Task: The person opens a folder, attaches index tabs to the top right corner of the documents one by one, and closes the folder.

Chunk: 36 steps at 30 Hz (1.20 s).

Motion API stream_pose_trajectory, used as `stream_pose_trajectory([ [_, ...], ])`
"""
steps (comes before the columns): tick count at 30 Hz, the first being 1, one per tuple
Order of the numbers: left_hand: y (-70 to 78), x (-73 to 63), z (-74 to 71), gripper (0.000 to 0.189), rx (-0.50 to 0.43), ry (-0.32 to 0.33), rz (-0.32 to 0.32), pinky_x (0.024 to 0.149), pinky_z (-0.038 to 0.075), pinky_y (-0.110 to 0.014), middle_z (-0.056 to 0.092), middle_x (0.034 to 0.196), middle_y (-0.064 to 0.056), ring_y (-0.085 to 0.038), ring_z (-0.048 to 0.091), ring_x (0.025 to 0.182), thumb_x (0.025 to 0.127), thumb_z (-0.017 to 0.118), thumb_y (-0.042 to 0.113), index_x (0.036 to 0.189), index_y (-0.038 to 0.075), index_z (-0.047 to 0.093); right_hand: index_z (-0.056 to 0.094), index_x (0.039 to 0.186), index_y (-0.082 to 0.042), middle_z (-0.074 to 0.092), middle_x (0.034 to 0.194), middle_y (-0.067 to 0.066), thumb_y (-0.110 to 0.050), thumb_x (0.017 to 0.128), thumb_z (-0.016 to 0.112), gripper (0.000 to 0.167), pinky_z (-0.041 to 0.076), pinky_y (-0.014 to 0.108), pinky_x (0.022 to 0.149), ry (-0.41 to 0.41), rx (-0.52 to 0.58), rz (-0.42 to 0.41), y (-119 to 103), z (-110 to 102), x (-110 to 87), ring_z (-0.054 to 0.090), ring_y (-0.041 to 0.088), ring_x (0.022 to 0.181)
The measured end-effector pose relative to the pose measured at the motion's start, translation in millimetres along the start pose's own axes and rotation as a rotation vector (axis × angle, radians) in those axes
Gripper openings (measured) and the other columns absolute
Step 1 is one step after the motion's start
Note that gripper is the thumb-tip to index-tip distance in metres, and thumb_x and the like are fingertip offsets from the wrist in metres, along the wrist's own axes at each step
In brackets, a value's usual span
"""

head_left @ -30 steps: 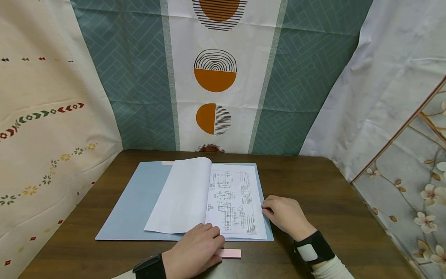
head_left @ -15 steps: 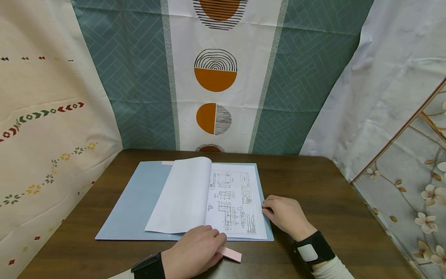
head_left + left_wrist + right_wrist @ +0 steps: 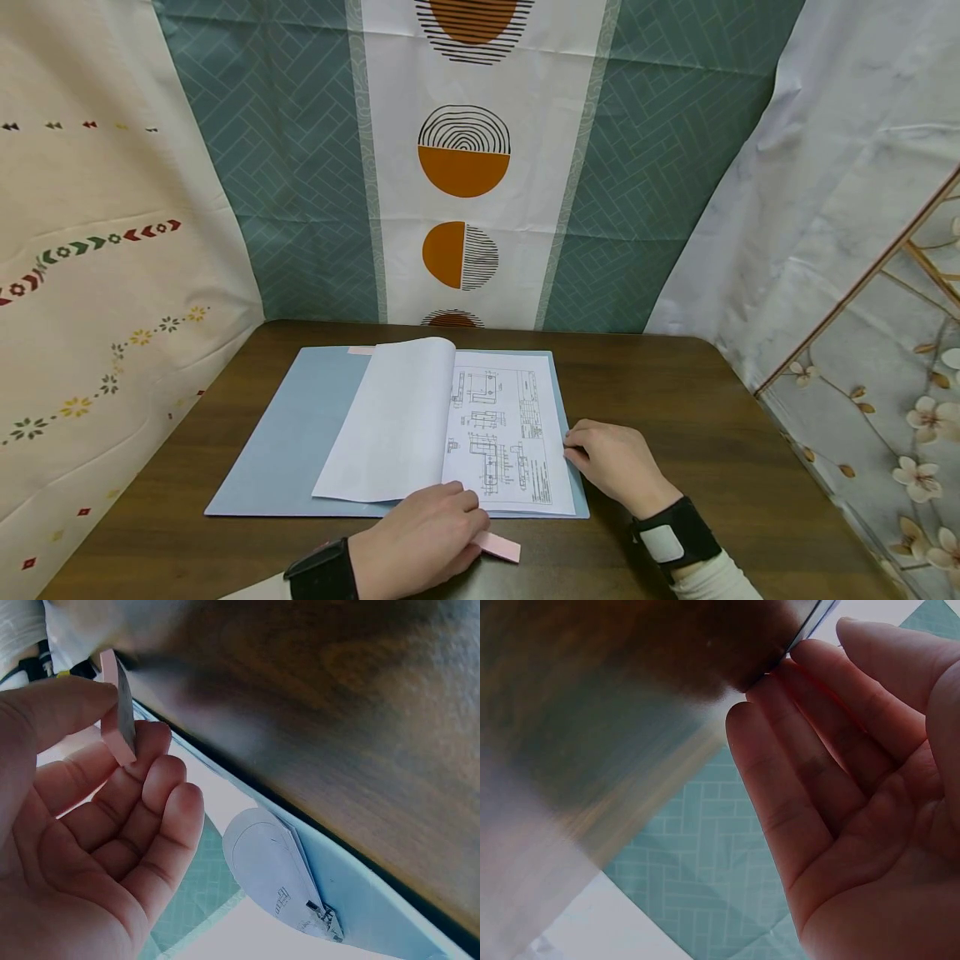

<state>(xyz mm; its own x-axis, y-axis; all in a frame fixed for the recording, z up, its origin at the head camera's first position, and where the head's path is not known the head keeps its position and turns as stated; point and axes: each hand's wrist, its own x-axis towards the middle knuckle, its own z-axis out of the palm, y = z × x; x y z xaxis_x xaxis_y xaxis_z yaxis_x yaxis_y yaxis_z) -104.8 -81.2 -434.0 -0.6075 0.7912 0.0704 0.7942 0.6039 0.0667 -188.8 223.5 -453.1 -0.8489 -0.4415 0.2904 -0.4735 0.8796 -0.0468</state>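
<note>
Clock: 12 is the far side, and the middle is the blue folder (image 3: pixel 300 433), open on the brown worktop (image 3: pixel 660 375).
Pink strip (image 3: pixel 501 547): at 5 o'clock, near the folder's near edge, off the folder.
Left hand (image 3: pixel 427 533): at 6 o'clock, its thumb and a finger pinching the pink strip, other fingers softly bent.
Right hand (image 3: pixel 615 462): at 3 o'clock, long fingers nearly straight and loosely open, tips at the folder's right edge; I cannot tell if it pinches that edge.
White sheet (image 3: pixel 386 425): turned over and curled, blank on top.
Drawing page (image 3: pixel 502 433): lies right of the white sheet.
Left wrist view only: the strip's flat grey face, and a few printed lines on a curled paper.
Right wrist view only: the right palm and the insides of its fingers.
Writing: the drawing page has line shapes, a box of rows and tiny words, too small to read.
</note>
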Motion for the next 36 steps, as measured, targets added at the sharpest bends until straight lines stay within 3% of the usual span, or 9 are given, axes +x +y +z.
stream_pose_trajectory([
  [7, -2.0, 1.3, 0.0, 0.009, 0.026, 0.051, 0.041, 0.074, 0.042, -0.017, 0.062, 0.09, 0.014, -0.005, 0.048, 0.081, 0.101, 0.083, 0.031, 0.104, 0.023, 0.078, 0.087, 0.102, -0.016, 0.077, 0.1, -0.007, -0.017, 0.091, 0.093, 0.012, 0.059, 0.035, 0.074, 0.003, -0.011, -0.003, 1.3, -0.3, 1.5, 0.069, 0.01, 0.082],
  [13, -4.3, 6.5, -4.0, 0.012, 0.026, -0.003, 0.052, 0.07, 0.041, -0.017, 0.062, 0.087, 0.016, -0.003, 0.047, 0.078, 0.098, 0.087, 0.031, 0.103, 0.025, 0.078, 0.087, 0.102, -0.016, 0.077, 0.1, -0.007, -0.018, 0.091, 0.093, 0.012, 0.059, 0.034, 0.074, -0.006, -0.017, 0.007, 2.8, -1.2, 1.8, 0.068, 0.01, 0.081],
  [19, -8.3, 15.7, -17.1, 0.011, 0.004, 0.031, 0.005, 0.07, 0.043, -0.018, 0.065, 0.084, 0.015, -0.003, 0.049, 0.074, 0.098, 0.088, 0.03, 0.097, 0.024, 0.078, 0.087, 0.102, -0.015, 0.078, 0.1, -0.007, -0.019, 0.092, 0.092, 0.012, 0.06, 0.035, 0.075, -0.001, -0.018, -0.002, 3.0, -2.7, 1.6, 0.07, 0.01, 0.082],
  [24, -11.2, 27.4, -25.5, 0.013, -0.043, 0.078, -0.029, 0.073, 0.047, -0.02, 0.073, 0.091, 0.013, -0.006, 0.053, 0.074, 0.096, 0.089, 0.029, 0.102, 0.023, 0.08, 0.087, 0.102, -0.016, 0.078, 0.1, -0.008, -0.019, 0.091, 0.093, 0.013, 0.061, 0.034, 0.076, 0.018, -0.015, -0.025, 1.9, -1.3, 1.0, 0.07, 0.009, 0.083],
  [29, -15.4, 36.7, -26.9, 0.016, -0.05, 0.123, -0.048, 0.074, 0.049, -0.021, 0.074, 0.095, 0.011, -0.007, 0.056, 0.077, 0.097, 0.089, 0.029, 0.108, 0.021, 0.08, 0.087, 0.101, -0.017, 0.076, 0.099, -0.009, -0.019, 0.091, 0.093, 0.012, 0.06, 0.032, 0.075, 0.022, -0.007, -0.026, -0.2, 0.6, -0.1, 0.069, 0.007, 0.081],
  [36, -28.0, 49.0, -27.7, 0.024, -0.06, 0.195, -0.127, 0.079, 0.057, -0.024, 0.078, 0.102, 0.006, -0.01, 0.061, 0.082, 0.093, 0.092, 0.028, 0.112, 0.018, 0.081, 0.086, 0.1, -0.018, 0.076, 0.099, -0.01, -0.021, 0.091, 0.093, 0.011, 0.06, 0.031, 0.074, 0.013, -0.022, -0.013, -1.1, 0.3, 1.2, 0.067, 0.006, 0.08],
])
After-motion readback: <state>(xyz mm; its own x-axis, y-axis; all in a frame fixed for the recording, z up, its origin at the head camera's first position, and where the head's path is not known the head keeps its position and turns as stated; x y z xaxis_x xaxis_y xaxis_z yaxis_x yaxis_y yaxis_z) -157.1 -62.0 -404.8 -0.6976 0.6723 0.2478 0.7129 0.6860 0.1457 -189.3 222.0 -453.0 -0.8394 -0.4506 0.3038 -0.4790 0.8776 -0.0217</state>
